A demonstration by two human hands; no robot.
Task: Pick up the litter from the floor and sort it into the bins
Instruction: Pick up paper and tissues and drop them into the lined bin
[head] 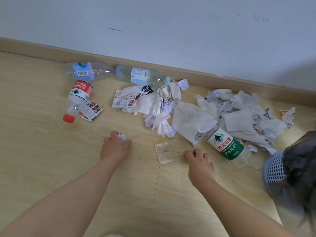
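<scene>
Pale wood-grain floor (51, 151), smooth; crumpled matt paper (188, 115) beyond the hands; clear glossy plastic bottles (227, 147).

green-label bottle (225, 146) lies among crumpled tissues (188, 117) near the blue mesh bin (275, 168).

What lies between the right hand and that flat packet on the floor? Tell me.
Nothing visible: only bare floor separates the right hand from the flat packet.
</scene>
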